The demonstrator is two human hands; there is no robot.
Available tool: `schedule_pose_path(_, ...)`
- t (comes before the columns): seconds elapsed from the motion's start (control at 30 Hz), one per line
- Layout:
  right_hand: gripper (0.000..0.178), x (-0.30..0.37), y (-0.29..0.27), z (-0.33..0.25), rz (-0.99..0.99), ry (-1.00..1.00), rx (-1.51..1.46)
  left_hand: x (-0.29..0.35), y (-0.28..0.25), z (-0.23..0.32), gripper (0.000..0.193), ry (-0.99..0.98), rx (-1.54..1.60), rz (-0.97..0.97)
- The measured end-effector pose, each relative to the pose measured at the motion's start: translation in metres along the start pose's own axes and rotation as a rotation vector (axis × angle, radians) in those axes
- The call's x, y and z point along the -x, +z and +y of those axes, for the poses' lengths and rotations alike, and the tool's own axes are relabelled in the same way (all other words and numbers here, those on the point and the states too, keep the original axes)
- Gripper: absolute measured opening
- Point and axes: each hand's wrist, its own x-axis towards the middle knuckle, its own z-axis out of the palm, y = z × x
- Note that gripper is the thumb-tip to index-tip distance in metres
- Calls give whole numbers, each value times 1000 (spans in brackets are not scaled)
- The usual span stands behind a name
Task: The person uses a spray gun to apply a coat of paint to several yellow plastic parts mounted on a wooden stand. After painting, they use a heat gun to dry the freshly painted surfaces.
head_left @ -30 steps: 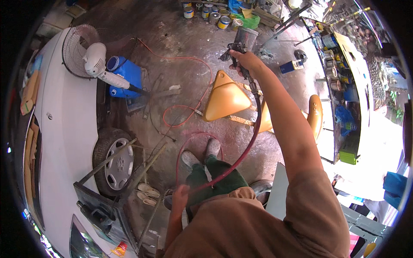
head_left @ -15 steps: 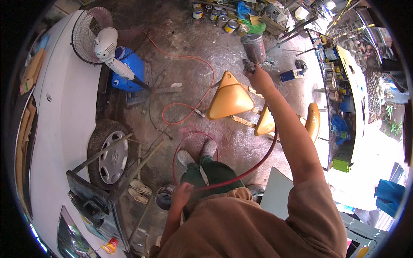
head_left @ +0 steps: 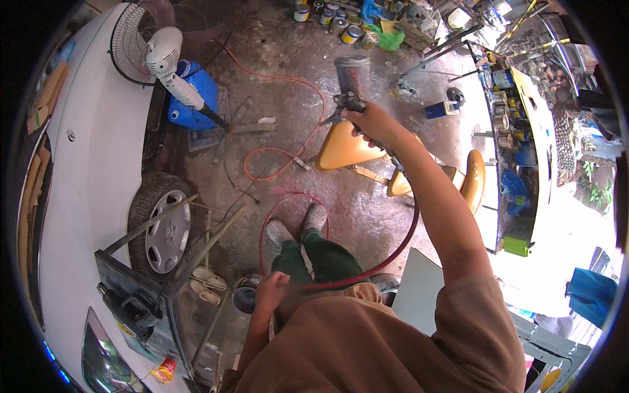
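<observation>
My right hand (head_left: 378,124) is wrapped round the handle of a spray gun (head_left: 348,103) with a dark, paint-streaked cup (head_left: 354,73) on it. The gun is held above a triangular gold-painted panel (head_left: 347,149), hiding its upper tip. Beyond my forearm lie a smaller gold panel (head_left: 400,184) and a curved gold part (head_left: 473,182), on a taped frame. A red hose (head_left: 400,243) curves from the gun back toward my waist. Low by my waist, my left hand (head_left: 270,290) is closed round the hose; its fingers are partly hidden.
A white car (head_left: 98,144) and a fan (head_left: 164,56) by a blue jug (head_left: 194,98) stand at left. A metal stand (head_left: 134,281) is near my left side. An orange hose (head_left: 288,80) crosses the floor. Paint cans (head_left: 350,34) stand far off; a loaded shelf (head_left: 524,157) is at right.
My right hand has swung the spray gun left and nearer, from beyond the triangular panel to over its top. The left hand stays about where it was.
</observation>
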Motion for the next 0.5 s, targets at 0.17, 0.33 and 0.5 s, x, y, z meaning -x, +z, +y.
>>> schedule_pose_path(0.17,31,15,-35,44,219,-21,-18,0,-9,20,25,-2,-18,-30)
schedule_pose_path(0.33,36,24,-53,81,452,30,10,-3,-7,-1,26,23,-40,-40)
schedule_pose_path(0.5,39,47,-20,82,403,-29,73,1,-3,-29,27,-11,-46,-52)
